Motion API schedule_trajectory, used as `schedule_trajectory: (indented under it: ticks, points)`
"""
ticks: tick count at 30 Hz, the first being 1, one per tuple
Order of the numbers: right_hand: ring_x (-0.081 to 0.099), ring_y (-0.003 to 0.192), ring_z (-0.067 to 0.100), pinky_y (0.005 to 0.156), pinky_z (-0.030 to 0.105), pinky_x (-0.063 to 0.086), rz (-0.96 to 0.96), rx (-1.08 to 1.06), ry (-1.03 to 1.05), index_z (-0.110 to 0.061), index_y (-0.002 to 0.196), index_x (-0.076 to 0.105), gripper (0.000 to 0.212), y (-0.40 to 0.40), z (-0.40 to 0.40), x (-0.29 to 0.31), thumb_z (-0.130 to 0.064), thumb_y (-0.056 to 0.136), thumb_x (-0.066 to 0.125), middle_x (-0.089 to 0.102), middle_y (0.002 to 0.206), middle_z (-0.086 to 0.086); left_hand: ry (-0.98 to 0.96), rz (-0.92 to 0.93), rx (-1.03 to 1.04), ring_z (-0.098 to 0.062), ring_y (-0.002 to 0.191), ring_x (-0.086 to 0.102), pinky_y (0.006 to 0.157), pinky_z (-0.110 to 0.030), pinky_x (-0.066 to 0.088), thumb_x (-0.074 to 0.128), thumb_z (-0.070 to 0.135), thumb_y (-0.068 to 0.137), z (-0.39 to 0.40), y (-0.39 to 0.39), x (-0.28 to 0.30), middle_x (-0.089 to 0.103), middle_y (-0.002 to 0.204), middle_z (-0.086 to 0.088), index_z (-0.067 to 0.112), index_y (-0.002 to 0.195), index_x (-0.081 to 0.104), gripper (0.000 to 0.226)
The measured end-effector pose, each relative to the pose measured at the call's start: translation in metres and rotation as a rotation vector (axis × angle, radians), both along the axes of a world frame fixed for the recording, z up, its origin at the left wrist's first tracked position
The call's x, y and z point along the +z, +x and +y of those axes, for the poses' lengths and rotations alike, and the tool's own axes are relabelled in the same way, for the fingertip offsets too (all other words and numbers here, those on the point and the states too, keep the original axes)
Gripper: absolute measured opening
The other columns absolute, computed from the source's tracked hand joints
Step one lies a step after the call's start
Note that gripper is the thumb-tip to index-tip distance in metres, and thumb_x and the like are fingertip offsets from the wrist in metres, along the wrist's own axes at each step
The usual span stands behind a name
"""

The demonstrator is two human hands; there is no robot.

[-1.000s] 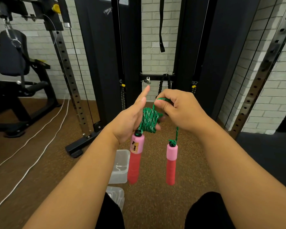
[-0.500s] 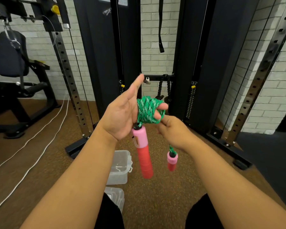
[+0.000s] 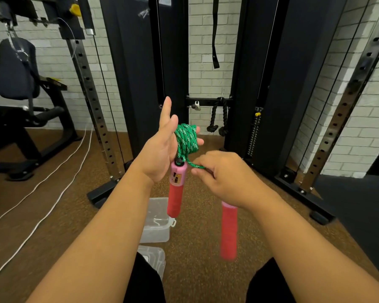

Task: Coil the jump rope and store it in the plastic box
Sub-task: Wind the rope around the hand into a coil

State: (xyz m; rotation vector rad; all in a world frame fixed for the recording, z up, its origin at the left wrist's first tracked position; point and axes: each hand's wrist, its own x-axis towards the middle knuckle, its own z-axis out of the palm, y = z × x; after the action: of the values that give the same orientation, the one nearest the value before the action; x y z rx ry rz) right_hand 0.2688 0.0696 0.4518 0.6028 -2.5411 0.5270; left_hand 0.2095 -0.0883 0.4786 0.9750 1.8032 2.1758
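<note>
The green jump rope (image 3: pixel 186 138) is wound in a thick coil around the fingers of my left hand (image 3: pixel 160 149). That hand is held up with the thumb pointing upward and the fingers stretched out. One pink and red handle (image 3: pixel 176 189) hangs from the coil beside my left palm. My right hand (image 3: pixel 224 176) sits just below and right of the coil and pinches the free strand of rope. The second handle (image 3: pixel 228 230) dangles under my right hand, blurred. The clear plastic box (image 3: pixel 160 231) stands open on the floor below my hands.
The box's clear lid (image 3: pixel 153 256) lies on the brown floor near my knees. A black cable machine (image 3: pixel 278 106) with perforated uprights stands straight ahead. A seat machine (image 3: pixel 15 71) is at the left, with white cords (image 3: pixel 53 193) trailing over the floor.
My right hand has dropped from above the coil to below it and moved right, carrying the free strand around. The second handle swung lower and to the right. My left hand rose slightly.
</note>
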Motion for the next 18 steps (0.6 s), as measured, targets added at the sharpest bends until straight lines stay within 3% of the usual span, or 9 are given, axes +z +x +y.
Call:
schedule_trajectory:
  ticks: [3, 5, 7, 8, 10, 12, 14, 16, 18]
  points:
    - [0.054, 0.08, 0.013, 0.072, 0.038, 0.051, 0.025, 0.006, 0.048, -0.018, 0.094, 0.067, 0.02, 0.002, 0.001, 0.016, -0.034, 0.092, 0.056, 0.053, 0.081, -0.011, -0.047, -0.035, -0.03, -0.023, 0.118, 0.058, 0.096, -0.036, 0.05, 0.027, 0.044, 0.101, 0.001, 0.002, -0.003, 0.048, 0.14, -0.013, 0.05, 0.148, 0.002, 0.054]
    - [0.053, 0.079, 0.014, 0.073, 0.04, 0.05, 0.032, -0.008, 0.061, -0.017, 0.093, 0.067, 0.019, 0.002, 0.002, 0.027, -0.033, 0.091, 0.057, 0.055, 0.082, -0.006, -0.091, -0.027, -0.03, -0.003, 0.131, 0.032, 0.1, -0.023, 0.041, 0.022, 0.04, 0.102, 0.002, 0.005, -0.003, 0.023, 0.157, 0.006, 0.044, 0.151, 0.003, 0.052]
    - [0.052, 0.079, 0.014, 0.075, 0.038, 0.048, 0.026, -0.02, 0.042, -0.017, 0.094, 0.066, 0.015, 0.003, 0.004, 0.036, -0.03, 0.09, 0.06, 0.054, 0.083, -0.004, -0.137, -0.019, -0.027, 0.004, 0.136, 0.007, 0.116, -0.031, 0.02, 0.021, 0.043, 0.101, 0.004, 0.008, -0.002, -0.002, 0.161, 0.013, 0.043, 0.151, 0.005, 0.052]
    - [0.05, 0.079, 0.013, 0.076, 0.037, 0.046, 0.024, -0.02, 0.038, -0.018, 0.094, 0.066, 0.013, 0.003, 0.005, 0.039, -0.029, 0.09, 0.061, 0.053, 0.083, -0.005, -0.153, -0.034, -0.034, 0.003, 0.139, -0.001, 0.119, -0.036, 0.009, 0.022, 0.045, 0.101, 0.004, 0.008, -0.002, -0.007, 0.161, 0.014, 0.044, 0.151, 0.006, 0.052]
    - [0.047, 0.081, 0.011, 0.079, 0.034, 0.043, 0.015, -0.011, 0.051, -0.02, 0.096, 0.064, 0.009, 0.002, 0.005, 0.043, -0.025, 0.09, 0.062, 0.052, 0.086, -0.005, -0.177, -0.072, -0.058, 0.002, 0.141, -0.005, 0.119, -0.037, 0.002, 0.026, 0.049, 0.1, 0.004, 0.008, 0.0, -0.007, 0.161, 0.015, 0.045, 0.15, 0.009, 0.053]
    - [0.049, 0.084, 0.015, 0.08, 0.039, 0.046, -0.008, 0.016, 0.029, -0.019, 0.098, 0.064, 0.008, 0.0, 0.005, 0.044, -0.017, 0.091, 0.06, 0.052, 0.09, 0.0, -0.196, -0.076, -0.085, -0.001, 0.145, -0.002, 0.121, -0.041, 0.002, 0.03, 0.053, 0.095, 0.003, 0.01, 0.001, -0.001, 0.161, 0.016, 0.044, 0.15, 0.013, 0.059]
    - [0.056, 0.084, 0.02, 0.076, 0.043, 0.053, -0.08, 0.056, -0.042, -0.018, 0.098, 0.062, 0.013, 0.0, 0.004, 0.045, -0.008, 0.093, 0.055, 0.052, 0.095, 0.004, -0.21, -0.074, -0.108, -0.007, 0.144, 0.019, 0.121, -0.042, 0.015, 0.032, 0.049, 0.096, 0.004, 0.012, 0.004, 0.018, 0.16, 0.009, 0.04, 0.151, 0.015, 0.058]
    - [0.062, 0.079, 0.021, 0.069, 0.043, 0.057, -0.185, 0.085, -0.18, -0.019, 0.097, 0.06, 0.018, 0.001, 0.006, 0.046, -0.005, 0.095, 0.05, 0.053, 0.099, 0.005, -0.239, -0.073, -0.149, -0.016, 0.132, 0.04, 0.115, -0.041, 0.03, 0.034, 0.045, 0.098, 0.003, 0.014, 0.006, 0.034, 0.153, 0.001, 0.039, 0.151, 0.015, 0.057]
    - [0.065, 0.072, 0.024, 0.067, 0.043, 0.059, -0.264, 0.097, -0.356, -0.023, 0.093, 0.06, 0.02, 0.001, 0.007, 0.045, -0.006, 0.096, 0.05, 0.058, 0.097, 0.004, -0.244, -0.099, -0.216, -0.027, 0.106, 0.06, 0.097, -0.041, 0.047, 0.046, 0.04, 0.092, 0.001, 0.014, 0.007, 0.049, 0.141, -0.011, 0.043, 0.15, 0.017, 0.065]
